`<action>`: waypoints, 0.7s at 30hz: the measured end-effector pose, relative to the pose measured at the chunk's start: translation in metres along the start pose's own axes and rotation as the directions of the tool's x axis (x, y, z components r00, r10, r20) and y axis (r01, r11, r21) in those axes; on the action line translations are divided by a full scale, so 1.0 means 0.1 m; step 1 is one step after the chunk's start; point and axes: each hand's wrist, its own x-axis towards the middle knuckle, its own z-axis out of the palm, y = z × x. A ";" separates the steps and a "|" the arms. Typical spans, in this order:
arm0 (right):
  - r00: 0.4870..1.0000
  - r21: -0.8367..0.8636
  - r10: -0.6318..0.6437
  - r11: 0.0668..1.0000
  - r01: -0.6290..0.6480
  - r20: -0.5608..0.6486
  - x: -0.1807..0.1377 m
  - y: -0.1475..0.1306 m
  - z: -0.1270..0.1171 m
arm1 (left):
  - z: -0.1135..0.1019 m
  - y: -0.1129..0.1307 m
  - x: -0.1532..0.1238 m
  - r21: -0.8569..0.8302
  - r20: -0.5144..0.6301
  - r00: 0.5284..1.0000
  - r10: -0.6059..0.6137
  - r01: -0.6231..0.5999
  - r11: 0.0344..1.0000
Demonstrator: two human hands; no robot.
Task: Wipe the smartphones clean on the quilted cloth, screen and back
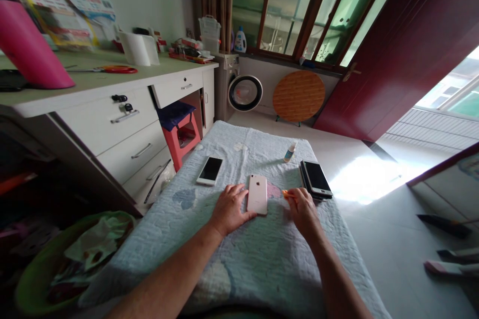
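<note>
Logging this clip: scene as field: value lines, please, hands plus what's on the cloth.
left_hand: left hand, fingers and thumb at edges of rose-coloured phone
rose_phone: back up
right_hand: right hand, pinching small orange item
left_side: white phone, screen up
right_side: device stack, top screen up
far_side: small bottle
surface: quilted cloth

Pink phone (257,194): smooth, metallic-looking back. White phone (210,169): glossy screen. Cloth (269,254): matt, quilted. Small bottle (289,152): plastic. Floor (377,224): smooth, glossy. Round tabletop (299,95): wood-grain.
</note>
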 end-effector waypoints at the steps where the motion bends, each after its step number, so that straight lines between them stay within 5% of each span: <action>1: 1.000 -0.040 0.012 0.999 -0.011 0.016 -0.01 0.01 0.03 | 0.00 0.00 0.00 -0.001 -0.002 1.000 0.000 0.000 1.000; 8: 0.999 -0.250 0.032 0.968 -0.029 0.008 -0.08 -0.11 -0.03 | 0.00 0.01 0.00 -0.008 -0.005 1.000 -0.008 0.008 1.000; 13: 0.989 -0.125 -0.043 0.990 0.061 0.140 0.06 -0.47 -0.03 | 0.00 0.00 0.01 -0.034 0.019 1.000 -0.020 0.020 0.999; 17: 0.974 -0.069 0.046 0.997 -0.031 0.222 0.15 -0.65 0.20 | 0.02 -0.01 0.00 -0.038 0.007 1.000 -0.001 0.001 0.999; 21: 0.972 -0.021 0.149 0.989 -0.148 0.183 0.16 -0.69 0.35 | 0.00 -0.01 0.00 -0.036 0.009 1.000 0.006 -0.006 0.999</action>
